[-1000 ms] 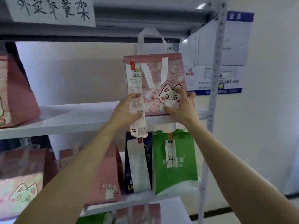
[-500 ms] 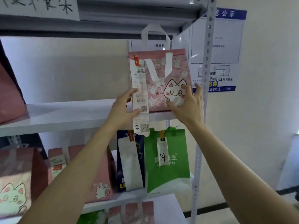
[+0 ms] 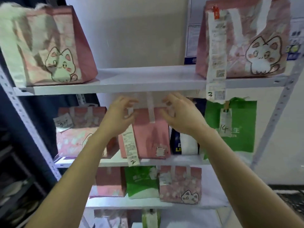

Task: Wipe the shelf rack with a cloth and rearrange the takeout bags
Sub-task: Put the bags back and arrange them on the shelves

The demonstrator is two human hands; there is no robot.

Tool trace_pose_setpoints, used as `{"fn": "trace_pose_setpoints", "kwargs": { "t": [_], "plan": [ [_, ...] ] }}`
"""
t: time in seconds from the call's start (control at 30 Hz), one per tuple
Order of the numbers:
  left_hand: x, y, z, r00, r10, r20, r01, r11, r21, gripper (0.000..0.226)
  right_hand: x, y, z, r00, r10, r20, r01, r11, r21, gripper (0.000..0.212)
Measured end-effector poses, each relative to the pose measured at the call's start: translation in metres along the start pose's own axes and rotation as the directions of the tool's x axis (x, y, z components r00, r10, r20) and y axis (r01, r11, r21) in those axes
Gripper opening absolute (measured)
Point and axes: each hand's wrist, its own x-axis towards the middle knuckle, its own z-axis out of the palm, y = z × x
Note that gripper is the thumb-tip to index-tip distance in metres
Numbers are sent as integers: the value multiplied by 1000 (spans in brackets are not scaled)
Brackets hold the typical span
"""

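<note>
Rearranging seems midway: left hand (image 3: pixel 118 117) and right hand (image 3: pixel 181 116), apart, curl at the top of the pink bag (image 3: pixel 148 137) between them on the shelf (image 3: pixel 189 160), grip unclear; wiping cannot be judged.

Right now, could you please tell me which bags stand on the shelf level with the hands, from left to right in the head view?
Pink patterned bag, pink bag with receipt marked 2, dark blue bag, green bag marked 14.
</note>
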Motion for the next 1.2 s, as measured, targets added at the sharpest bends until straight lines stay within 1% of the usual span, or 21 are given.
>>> {"fn": "trace_pose_setpoints", "kwargs": {
  "t": [0.03,0.1,0.17,0.23,0.3,0.37,0.43,0.47,0.53,0.6,0.7,0.73,0.8,0.87,0.93,1.0,1.03,1.13,1.2],
  "plan": [
    [-11,-19,-6,997,-34,64,30,998,57,40,-3,-7,18,989,20,148,-18,1000,-12,40],
    [-34,-57,-11,974,-111,196,81,985,155,37,-11,-17,55,909,74,410,-69,997,-28,48],
    [-58,-93,-11,934,-184,307,125,971,203,32,-25,-22,93,813,150,562,-148,988,-49,51],
    [-81,-126,-6,895,-216,389,133,964,229,28,-43,-25,123,745,219,630,-211,973,-88,49],
    [-97,-151,4,857,-238,458,139,961,240,31,-60,-28,144,714,260,650,-246,962,-115,46],
    [-106,-167,18,827,-272,492,166,954,248,44,-75,-31,159,678,310,666,-303,944,-131,42],
    [-108,-175,34,828,-323,458,223,940,259,58,-86,-30,169,643,351,680,-345,926,-152,39],
    [-106,-177,43,839,-347,420,252,931,265,59,-90,-28,173,633,362,684,-352,922,-162,36],
    [-101,-177,61,871,-366,328,293,922,251,48,-94,-25,179,632,378,676,-359,917,-177,27],
    [-92,-173,77,893,-380,241,346,922,172,37,-98,-23,179,635,394,665,-360,912,-197,20],
    [-78,-166,94,893,-425,145,416,905,92,21,-106,-23,176,624,423,657,-372,900,-226,26],
    [-75,-168,98,890,-436,134,429,900,81,17,-109,-23,174,619,435,654,-382,894,-233,27],
    [-76,-171,103,883,-446,147,444,895,49,16,-119,-21,170,625,464,627,-390,882,-264,29],
    [-85,-169,103,886,-430,172,437,899,-3,13,-128,-16,166,655,524,544,-443,850,-286,33],
    [-101,-161,98,892,-417,171,432,900,-61,11,-135,-14,161,696,591,409,-526,807,-269,49],
    [-118,-152,88,894,-428,134,442,891,-103,12,-139,-15,157,724,629,283,-587,777,-226,70],
    [-127,-148,83,893,-437,112,449,886,-121,13,-138,-18,155,730,639,243,-605,769,-206,78],
    [-150,-133,66,892,-444,83,452,876,-170,20,-138,-26,151,729,658,189,-653,751,-97,101],
    [-164,-119,53,898,-436,57,438,879,-187,22,-142,-33,149,714,668,209,-684,729,4,105]
  ]
}}
